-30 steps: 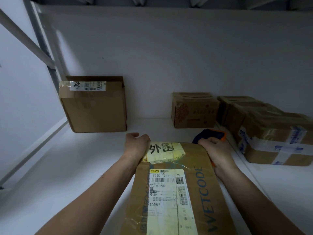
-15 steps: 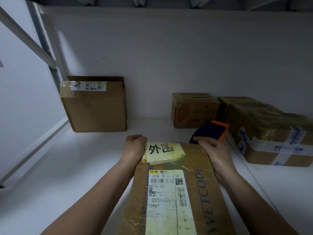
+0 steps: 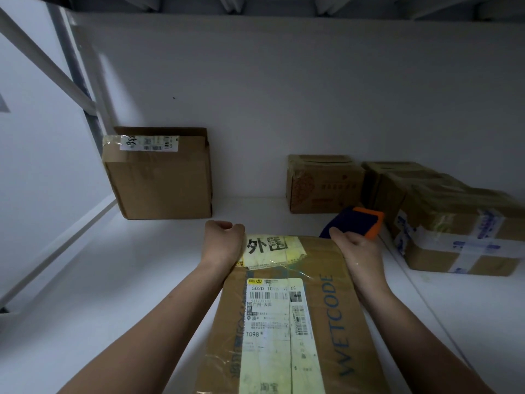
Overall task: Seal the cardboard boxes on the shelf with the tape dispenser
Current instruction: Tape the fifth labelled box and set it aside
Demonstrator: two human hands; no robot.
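The white shelf (image 3: 113, 280) is carrying every box. The long WETCODE box (image 3: 326, 260) is lying at 6 o'clock with its label side up, and it is keeping the same place as a second ago. A plain cardboard box (image 3: 162, 183) is standing at 10 o'clock against the back wall, and the taped boxes (image 3: 460, 231) are sitting at 3 o'clock.

The navy and orange tape dispenser (image 3: 355, 223) is the thing that is changing. A second ago it was sitting low behind the far end of the WETCODE box, half hidden; now it is rising clear of that edge at 1 o'clock.

The right hand (image 3: 358, 251) is gripping the dispenser with its fingers wrapped round the body. The left hand (image 3: 223, 240) is staying curled over the far left corner of the box, holding it steady.

The strip over the far end is probably finishing, so the dispenser is likely coming away to cut or to start another pass.
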